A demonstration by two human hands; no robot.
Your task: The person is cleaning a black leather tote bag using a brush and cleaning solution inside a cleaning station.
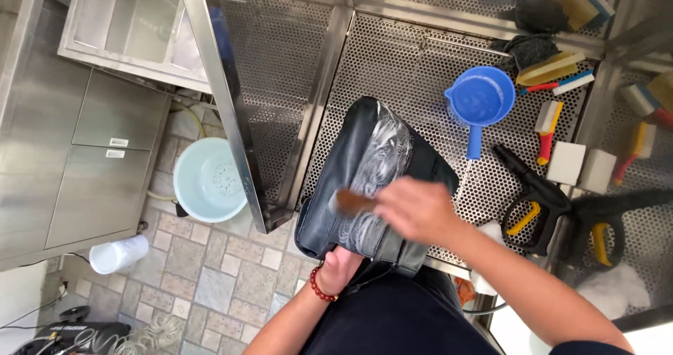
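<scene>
A black leather bag [350, 145] lies on the perforated steel worktop [406, 67], its middle streaked with white soap foam. My right hand [417, 208], blurred by motion, is closed on a brown wooden brush [350, 202] pressed against the foamy part of the bag. My left hand [340, 267], with a red bead bracelet on the wrist, grips the bag's near end from below.
A blue scoop with soapy water [480, 99] stands right of the bag. Brushes [548, 127], white sponges [566, 162] and a black spray gun [536, 197] lie further right. A pale blue basin [207, 180] and a white container [116, 253] sit on the tiled floor at left.
</scene>
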